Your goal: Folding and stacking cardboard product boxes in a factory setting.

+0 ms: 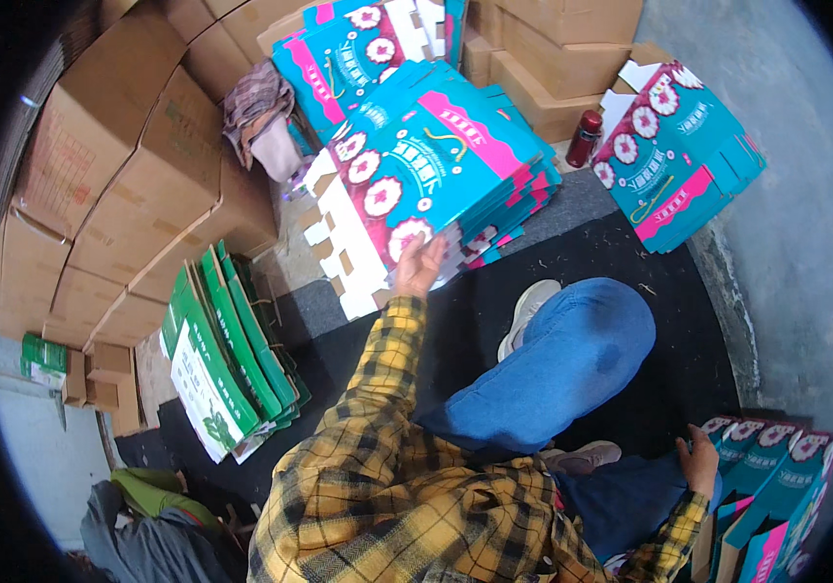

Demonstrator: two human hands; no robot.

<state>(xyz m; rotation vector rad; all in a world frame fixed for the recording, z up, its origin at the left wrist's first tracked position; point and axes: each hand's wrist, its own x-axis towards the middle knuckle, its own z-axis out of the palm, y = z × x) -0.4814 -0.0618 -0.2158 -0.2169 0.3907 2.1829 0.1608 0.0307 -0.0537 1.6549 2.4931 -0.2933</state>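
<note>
My left hand (pixel 419 265) reaches forward to the near edge of a stack of flat printed cartons (pixel 436 160), teal with pink bands and white flower-like pictures. Its fingers are stretched out against the top carton's corner, beside the white cut-out flaps (pixel 344 248). Low on the right, my right hand (pixel 697 461) hangs next to my knee with its fingers apart. Close beside it stand several narrow teal cartons (pixel 771 462) in a row. Nothing shows in either hand.
Brown cardboard boxes (pixel 110 146) pile up at the left. Folded green cartons (pixel 227 340) lean on the floor. More teal cartons (pixel 679 155) rest by the grey wall (pixel 786 97), near a red bottle (pixel 585 138). Bundled cloth (pixel 259 107) lies behind.
</note>
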